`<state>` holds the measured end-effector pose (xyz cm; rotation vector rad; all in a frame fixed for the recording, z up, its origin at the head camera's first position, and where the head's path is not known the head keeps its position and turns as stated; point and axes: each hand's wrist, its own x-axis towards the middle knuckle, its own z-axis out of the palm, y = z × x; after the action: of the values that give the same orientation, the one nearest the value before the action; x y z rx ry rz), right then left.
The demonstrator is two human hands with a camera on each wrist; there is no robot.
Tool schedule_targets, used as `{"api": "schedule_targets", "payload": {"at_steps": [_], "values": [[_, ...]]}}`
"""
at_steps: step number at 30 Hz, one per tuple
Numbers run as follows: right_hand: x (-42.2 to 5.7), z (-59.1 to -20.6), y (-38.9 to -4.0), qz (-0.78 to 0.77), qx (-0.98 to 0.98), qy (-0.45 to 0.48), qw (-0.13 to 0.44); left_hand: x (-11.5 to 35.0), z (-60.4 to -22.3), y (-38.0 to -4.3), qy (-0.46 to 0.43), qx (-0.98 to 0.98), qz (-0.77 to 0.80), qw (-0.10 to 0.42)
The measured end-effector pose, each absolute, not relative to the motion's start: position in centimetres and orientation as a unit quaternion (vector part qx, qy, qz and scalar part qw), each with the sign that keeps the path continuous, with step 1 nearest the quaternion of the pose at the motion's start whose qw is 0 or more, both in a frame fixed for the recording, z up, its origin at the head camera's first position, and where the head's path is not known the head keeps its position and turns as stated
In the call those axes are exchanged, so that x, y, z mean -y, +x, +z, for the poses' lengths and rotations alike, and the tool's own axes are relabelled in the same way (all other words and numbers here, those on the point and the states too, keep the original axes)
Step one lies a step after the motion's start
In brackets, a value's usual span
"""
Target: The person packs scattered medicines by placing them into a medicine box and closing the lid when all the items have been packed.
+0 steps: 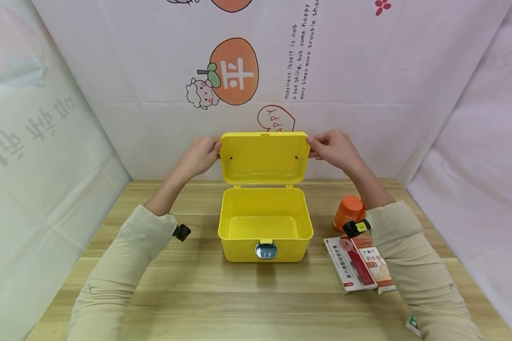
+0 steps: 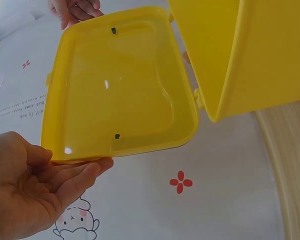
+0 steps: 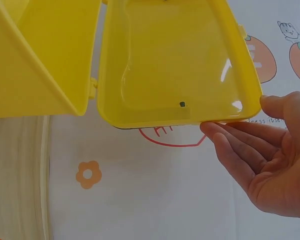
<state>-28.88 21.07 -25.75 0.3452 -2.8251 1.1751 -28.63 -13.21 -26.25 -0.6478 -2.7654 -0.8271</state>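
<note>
A yellow plastic box [image 1: 266,250] stands on the table with its hinged lid [image 1: 264,158] raised upright behind it. Nothing lies inside the box. My left hand [image 1: 201,155] pinches the lid's left edge near the top corner; in the left wrist view the thumb of that hand [image 2: 37,185] is on the rim and the fingers are behind it. At the opposite top corner my right hand [image 1: 334,149] holds the lid between thumb and fingers, as the right wrist view shows of this hand [image 3: 270,160]. A silver latch [image 1: 266,250] sits on the box's front.
Right of the box are an orange cup-like container [image 1: 348,211], a white and red carton [image 1: 349,265] and a flat packet [image 1: 377,267], partly behind the right sleeve. A small green and white box [image 1: 413,324] shows at the lower right. A printed white cloth [image 1: 153,71] hangs behind the wooden table [image 1: 239,303].
</note>
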Motion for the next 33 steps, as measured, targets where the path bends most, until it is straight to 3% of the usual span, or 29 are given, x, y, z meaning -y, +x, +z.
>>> {"api": "schedule_targets", "payload": {"at_steps": [33], "values": [[-20.4,-27.2,-31.4,0.366,0.92,0.12,0.071,13.1,-27.6,-30.4,-0.217,0.925,-0.288,0.12]]}}
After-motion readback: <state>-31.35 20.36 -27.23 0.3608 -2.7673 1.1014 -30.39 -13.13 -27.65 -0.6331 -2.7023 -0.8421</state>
